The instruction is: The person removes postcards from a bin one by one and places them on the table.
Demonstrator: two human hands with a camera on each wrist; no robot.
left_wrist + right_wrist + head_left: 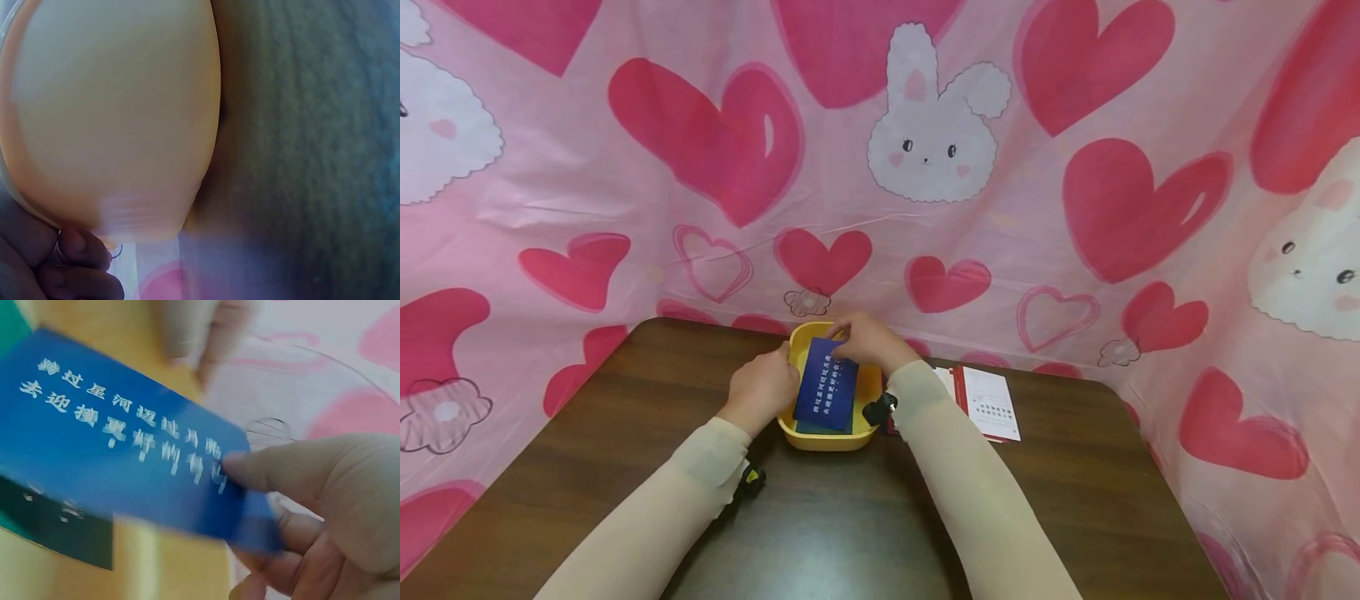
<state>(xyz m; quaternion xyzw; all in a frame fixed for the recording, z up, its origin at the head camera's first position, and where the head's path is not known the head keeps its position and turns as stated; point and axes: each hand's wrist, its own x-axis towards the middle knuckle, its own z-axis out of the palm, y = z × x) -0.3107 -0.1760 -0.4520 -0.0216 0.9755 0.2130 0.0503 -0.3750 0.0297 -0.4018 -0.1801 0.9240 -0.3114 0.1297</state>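
Note:
A blue card (826,383) with white written characters is over a yellow plastic basin (827,443) at the table's far side. My right hand (874,343) pinches the card at its far end, thumb on top and fingers beneath, as the right wrist view shows. Under the blue card, a dark green card (69,528) lies in the basin, mostly covered. My left hand (763,385) grips the basin's left rim. In the left wrist view, its curled fingers (81,281) are at the rim and the basin's outer wall fills much of the picture.
To the right of the basin, partly behind my right forearm, white cards with red edges (991,404) lie on the brown wooden table (820,533). A pink cloth with hearts and rabbits (932,142) hangs close behind the table's far edge.

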